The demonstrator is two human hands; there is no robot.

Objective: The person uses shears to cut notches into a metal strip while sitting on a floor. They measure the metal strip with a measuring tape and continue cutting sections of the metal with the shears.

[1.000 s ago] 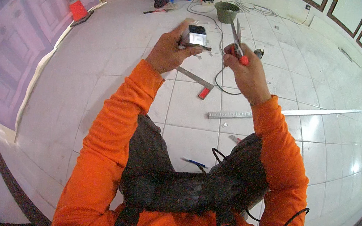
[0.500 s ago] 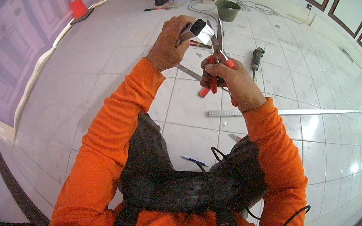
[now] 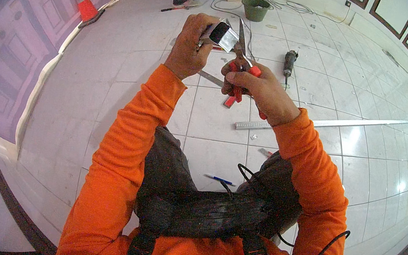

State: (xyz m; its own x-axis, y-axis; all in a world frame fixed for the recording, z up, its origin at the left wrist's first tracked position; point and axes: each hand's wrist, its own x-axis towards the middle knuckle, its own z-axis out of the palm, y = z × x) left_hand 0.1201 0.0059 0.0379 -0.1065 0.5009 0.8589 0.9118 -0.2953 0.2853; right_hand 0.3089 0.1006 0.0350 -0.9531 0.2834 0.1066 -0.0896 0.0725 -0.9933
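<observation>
My left grip (image 3: 190, 47) clasps a short metal piece (image 3: 225, 37) above the floor (image 3: 216, 121), ahead of me; my right grip (image 3: 257, 85) holds red-handled shears (image 3: 241, 54) against or just beside its right end. Work looks unfinished; which cuts are made, I can't tell.

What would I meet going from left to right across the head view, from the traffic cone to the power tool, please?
Orange traffic cone → the person's left hand → silver metal profile → red-handled snips → what looks like an angle grinder.
</observation>
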